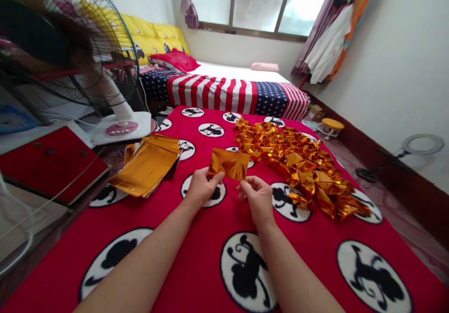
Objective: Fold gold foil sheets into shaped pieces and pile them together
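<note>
Daylight glares through the window (257, 5); edges stretch.

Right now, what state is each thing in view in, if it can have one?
Left hand: gripping the gold sheet
Right hand: pinching its near corner
Gold sheet: held, rippled
Sheet stack: flat, unevenly piled
Gold pieces: folded, loosely heaped
Red cloth: spread out
Fan: upright; spinning or not unclear
Left curtain: gathered
</note>
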`<state>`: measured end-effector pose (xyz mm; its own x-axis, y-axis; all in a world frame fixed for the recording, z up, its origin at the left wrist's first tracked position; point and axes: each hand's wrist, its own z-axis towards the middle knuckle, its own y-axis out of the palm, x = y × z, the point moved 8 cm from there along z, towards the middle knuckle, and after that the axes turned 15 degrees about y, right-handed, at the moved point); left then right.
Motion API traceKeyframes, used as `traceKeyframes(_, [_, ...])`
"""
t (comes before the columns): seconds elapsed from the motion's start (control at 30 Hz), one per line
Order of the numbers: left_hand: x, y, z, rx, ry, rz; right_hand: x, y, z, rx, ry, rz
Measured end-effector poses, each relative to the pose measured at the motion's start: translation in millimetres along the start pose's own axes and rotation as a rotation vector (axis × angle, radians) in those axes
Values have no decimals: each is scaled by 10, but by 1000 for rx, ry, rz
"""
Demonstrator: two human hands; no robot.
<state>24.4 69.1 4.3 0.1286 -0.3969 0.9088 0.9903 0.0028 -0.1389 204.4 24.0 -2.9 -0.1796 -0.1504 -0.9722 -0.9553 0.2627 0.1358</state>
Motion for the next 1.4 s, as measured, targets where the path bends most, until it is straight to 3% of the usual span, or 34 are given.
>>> traceKeyframes(0.2, [5,-33,10,3,-15,-16,-10,83,-29,-87,48,17])
traceKeyframes(0.47, [99,206,-75,-81,-26,-266,-34,98,-51,-70,24,56])
traceKeyframes(0.67, [120,268,-103,-61,19,-183,-19,161,-88,-97,26,64])
traceKeyframes(0.97, [127,115,-70,46,-57,-119,-21,118,-77,-54,19,53])
traceKeyframes(1.23, [-27,-81,-7,45,-56,-43,-16,-14,-24,-9,23,93])
traceKeyframes(1.4, [-14,-102,9,10,-25,28,-7,-14,-19,-5,32,96])
